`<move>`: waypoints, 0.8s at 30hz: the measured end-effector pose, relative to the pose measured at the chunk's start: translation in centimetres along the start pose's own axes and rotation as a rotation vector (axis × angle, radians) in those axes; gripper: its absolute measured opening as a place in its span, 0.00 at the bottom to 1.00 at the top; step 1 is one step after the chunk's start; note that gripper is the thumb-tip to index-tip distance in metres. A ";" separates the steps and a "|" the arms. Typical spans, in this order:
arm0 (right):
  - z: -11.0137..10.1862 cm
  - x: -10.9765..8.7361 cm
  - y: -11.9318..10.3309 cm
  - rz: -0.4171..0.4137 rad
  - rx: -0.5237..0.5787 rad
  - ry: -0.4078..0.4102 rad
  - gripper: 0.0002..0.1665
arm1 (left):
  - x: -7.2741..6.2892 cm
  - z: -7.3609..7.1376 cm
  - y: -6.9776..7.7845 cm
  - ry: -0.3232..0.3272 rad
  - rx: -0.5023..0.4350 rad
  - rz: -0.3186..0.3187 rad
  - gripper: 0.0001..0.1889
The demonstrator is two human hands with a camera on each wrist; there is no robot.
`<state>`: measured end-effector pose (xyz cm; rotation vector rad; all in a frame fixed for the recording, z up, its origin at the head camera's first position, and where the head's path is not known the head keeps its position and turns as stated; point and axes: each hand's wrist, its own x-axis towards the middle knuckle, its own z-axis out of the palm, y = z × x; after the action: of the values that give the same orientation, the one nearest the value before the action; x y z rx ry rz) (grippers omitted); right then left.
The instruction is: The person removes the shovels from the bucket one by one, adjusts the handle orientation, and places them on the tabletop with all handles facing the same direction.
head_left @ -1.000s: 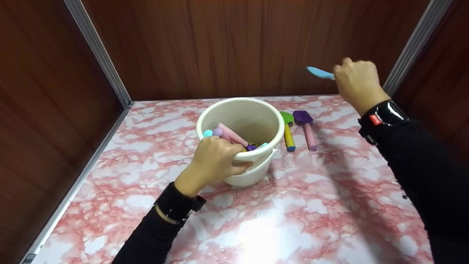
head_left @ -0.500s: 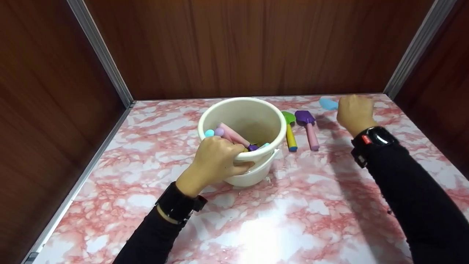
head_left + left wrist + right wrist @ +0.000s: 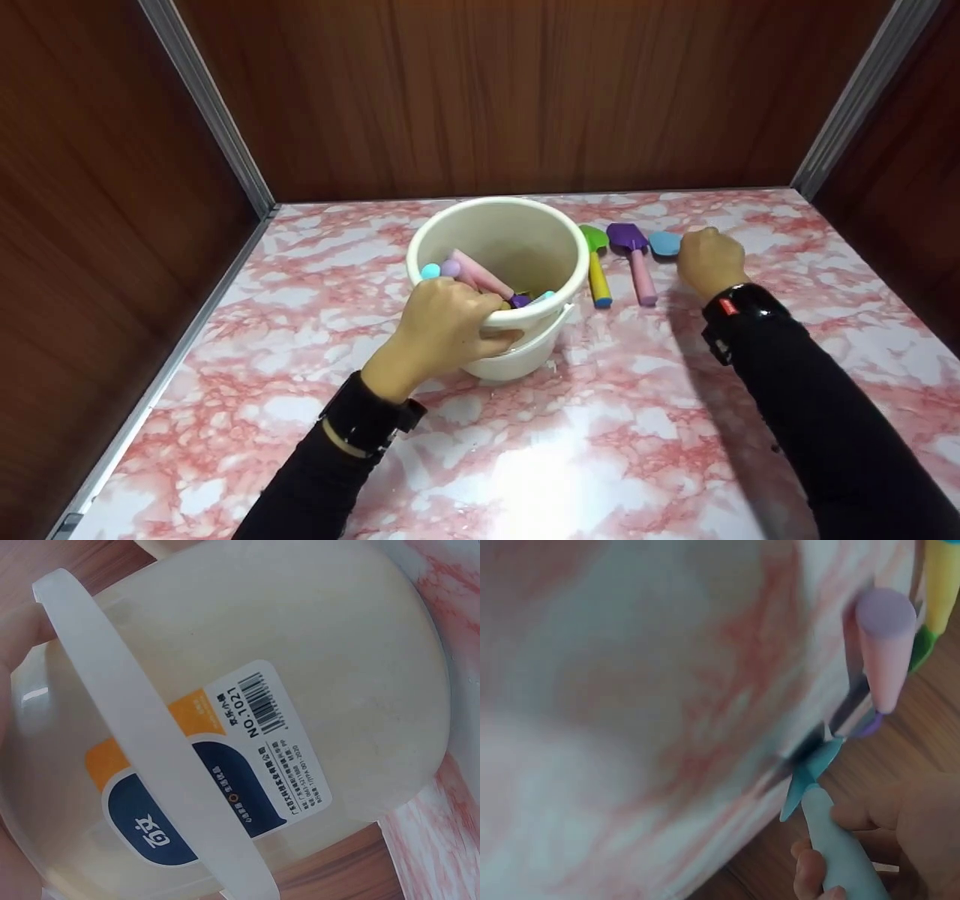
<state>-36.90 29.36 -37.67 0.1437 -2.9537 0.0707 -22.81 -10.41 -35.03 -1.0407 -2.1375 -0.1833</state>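
My left hand [image 3: 442, 322] grips the near rim of a cream bucket [image 3: 574, 274], thumb on the outside. Inside the bucket lie several toy tools, among them a pink handle [image 3: 480, 271] and round turquoise and lilac handle ends. In the left wrist view the bucket's label [image 3: 277, 750] and its white carrying handle [image 3: 135, 712] fill the middle. My right hand [image 3: 711, 262] holds a light blue toy shovel [image 3: 664, 244] by its handle, low over the tabletop at the right. In the right wrist view, fingers and thumb curl round the shovel's pale handle [image 3: 840, 847].
Left of the blue shovel, a purple shovel with a pink handle [image 3: 642, 277] and a green one with a yellow handle [image 3: 598, 279] lie side by side. The red-and-white marbled tabletop [image 3: 300, 435] is bounded by brown wood-look panels [image 3: 510, 97] behind and at both sides.
My right hand has come down and toward me with the blue shovel, from up in front of the back panel to beside the purple shovel. My left hand keeps its grip on the bucket rim.
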 end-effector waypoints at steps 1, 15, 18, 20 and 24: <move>0.3 -0.1 0.0 0.004 0.030 0.000 0.17 | 0.0 0.0 0.0 -0.002 -0.001 0.000 0.18; 2.5 -0.3 0.8 0.047 0.097 -0.096 0.10 | 0.0 -0.2 0.0 -0.023 -0.008 -0.010 0.20; 2.5 -0.3 1.0 0.060 0.112 -0.101 0.09 | 0.1 -0.2 0.0 -0.024 -0.013 -0.009 0.20; 2.4 -0.3 1.1 0.071 0.121 -0.113 0.09 | 0.0 -0.2 0.0 -0.020 -0.018 -0.009 0.20; 1.6 -0.5 1.5 0.098 0.159 -0.155 0.14 | 0.0 0.0 0.0 -0.004 -0.029 -0.003 0.18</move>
<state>-36.83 30.82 -39.37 0.0272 -3.1064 0.3218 -22.85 -10.41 -35.02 -1.0553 -2.1457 -0.2148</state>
